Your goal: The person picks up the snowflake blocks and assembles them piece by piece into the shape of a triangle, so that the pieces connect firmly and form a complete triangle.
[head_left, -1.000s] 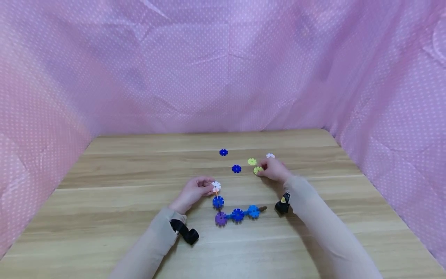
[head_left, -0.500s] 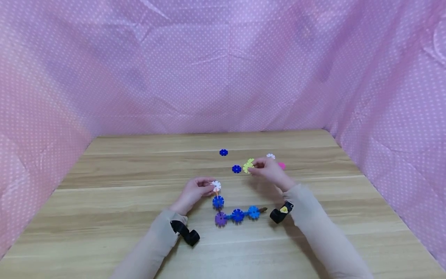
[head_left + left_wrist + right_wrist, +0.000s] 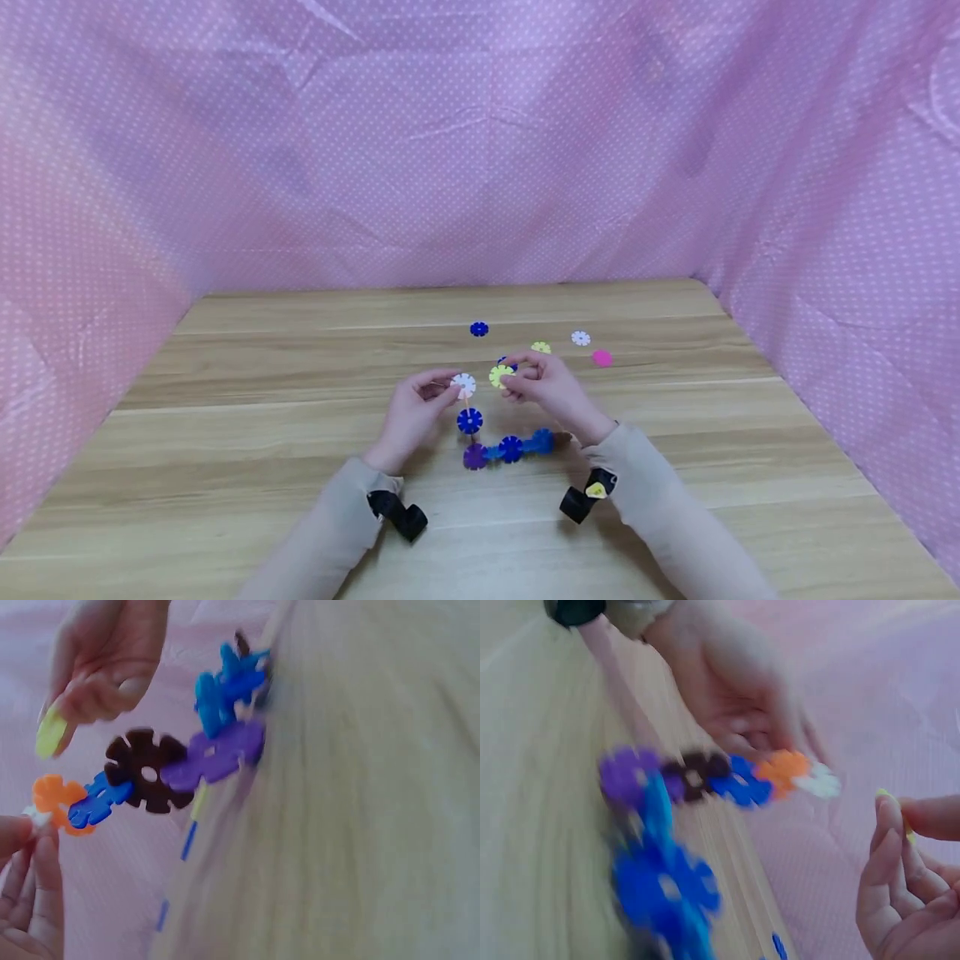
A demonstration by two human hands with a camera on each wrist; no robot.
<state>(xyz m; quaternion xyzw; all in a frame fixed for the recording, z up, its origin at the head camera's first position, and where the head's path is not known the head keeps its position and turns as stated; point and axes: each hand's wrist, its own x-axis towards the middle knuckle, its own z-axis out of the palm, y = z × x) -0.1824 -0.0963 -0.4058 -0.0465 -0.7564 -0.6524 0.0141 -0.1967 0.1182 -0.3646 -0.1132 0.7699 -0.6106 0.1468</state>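
In the head view my left hand [image 3: 414, 417] pinches a white snowflake disc [image 3: 468, 381], the end piece of a linked chain of notched plastic discs. Below it come an orange disc [image 3: 51, 791], a blue disc [image 3: 469, 421], a brown disc [image 3: 127, 757] and a purple disc [image 3: 475, 457]. From the purple one the chain bends right through several blue discs [image 3: 511, 449] to a brown tip. My right hand [image 3: 555, 396] holds a loose yellow snowflake disc [image 3: 498, 377] between thumb and fingers, just right of the white disc and apart from it.
Loose discs lie farther back on the wooden table [image 3: 247, 467]: a dark blue disc [image 3: 479, 329], another partly behind my right hand, a yellow disc [image 3: 541, 347], a white disc [image 3: 581, 338] and a pink disc [image 3: 602, 357]. Pink dotted cloth [image 3: 480, 167] hangs around the table.
My right hand has picked a yellow disc off the table and carried it left, close to the white disc. My left hand and the chain have risen slightly. The pink disc has come into view.
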